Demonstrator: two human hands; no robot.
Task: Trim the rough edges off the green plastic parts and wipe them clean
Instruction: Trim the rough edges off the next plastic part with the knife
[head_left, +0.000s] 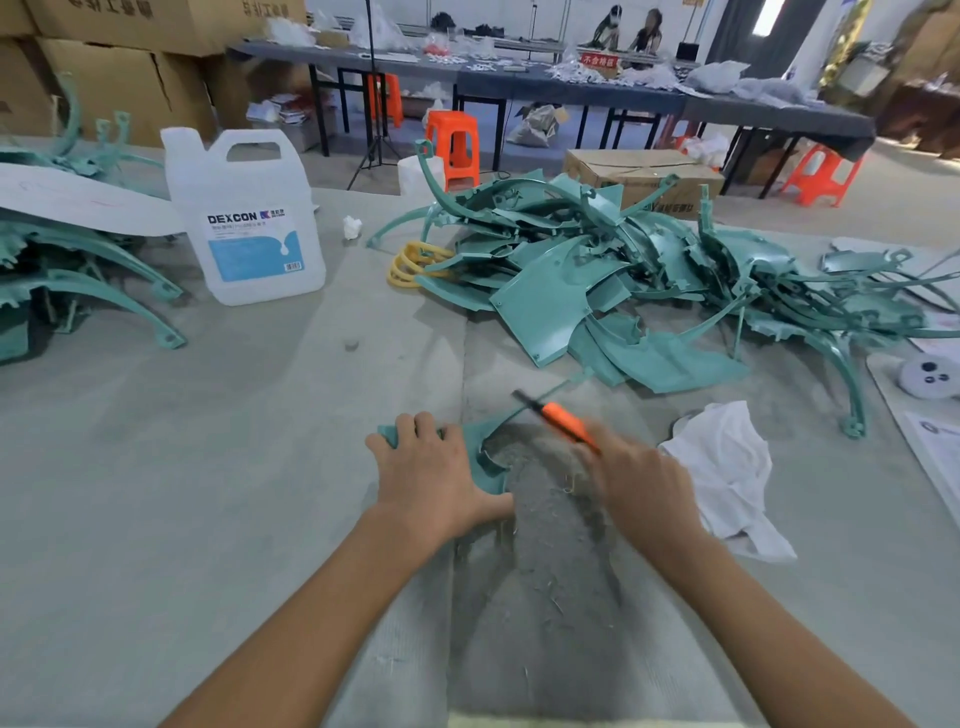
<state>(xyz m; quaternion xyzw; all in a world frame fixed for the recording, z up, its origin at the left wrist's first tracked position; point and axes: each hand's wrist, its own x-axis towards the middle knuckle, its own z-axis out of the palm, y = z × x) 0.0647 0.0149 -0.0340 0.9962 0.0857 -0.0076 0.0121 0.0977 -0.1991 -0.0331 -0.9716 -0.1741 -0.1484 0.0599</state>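
The green plastic part (493, 480) being trimmed lies on the grey work table (208, 467) just below the centre of the view, with a thin curved arm running away towards 1 o'clock. The left hand (431, 473) lies on top of it, fingertips curled over its far edge and thumb spread along the near side, gripping it down against the table. At 3 o'clock from the part, the right hand (636, 483) is wrapped round an orange utility knife (563, 418). Its dark tip points to 10 o'clock and sits at the part's thin arm. The hand and knife are blurred, so I cannot tell whether the blade touches the part.

Just beyond the right hand at 3 o'clock lies a crumpled white cloth (727, 467). At 1 o'clock a large loose pile of green parts (597, 280) spreads across the table, with a yellow ribbed part (410, 265) at its left edge, at 12 o'clock. A white DEXCON jug (249, 218) stands upright at 11 o'clock, with a small wad of white tissue (352, 227) near it. At 9 to 10 o'clock is a second stack of green parts (78, 270), with a white sheet (78, 200) on top.
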